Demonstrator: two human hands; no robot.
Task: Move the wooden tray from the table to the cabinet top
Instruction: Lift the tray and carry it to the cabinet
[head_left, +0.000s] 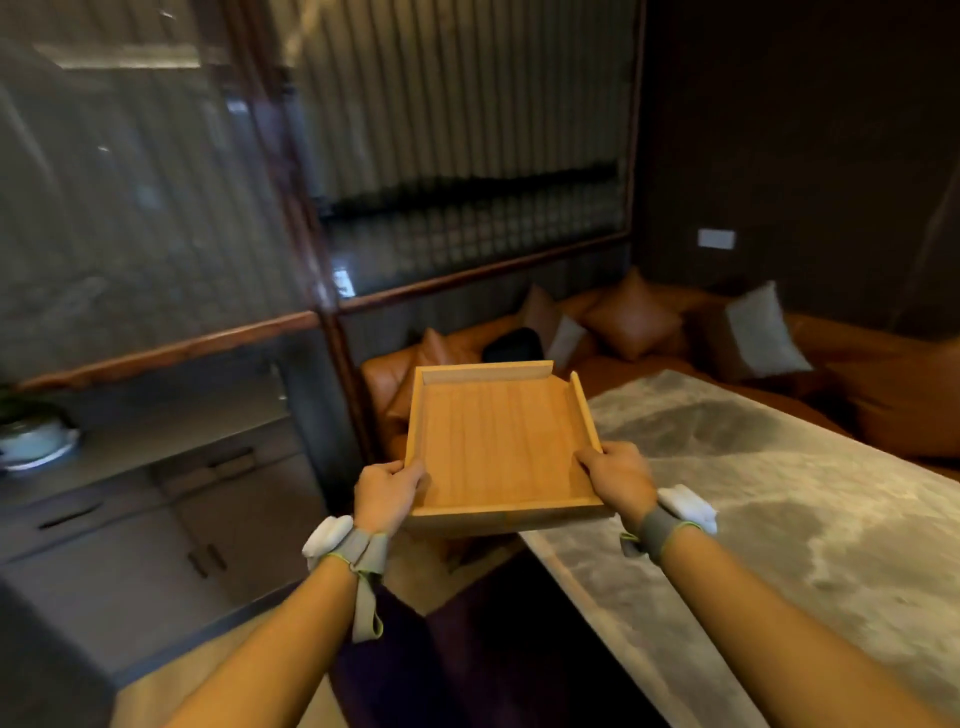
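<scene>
The square wooden tray (496, 441) is in the air in front of me, held level and empty, over the left edge of the grey marble table (769, 499). My left hand (387, 491) grips its near left corner, and my right hand (618, 480) grips its near right corner. Both wrists wear grey straps with white pads. The grey cabinet (156, 514) with drawers stands to the left, its top (171, 436) running under a glass wall.
A pale bowl on a plate (34, 441) sits at the left end of the cabinet top. An orange sofa (649, 332) with several cushions lines the back and right walls. A dark gap of floor lies between cabinet and table.
</scene>
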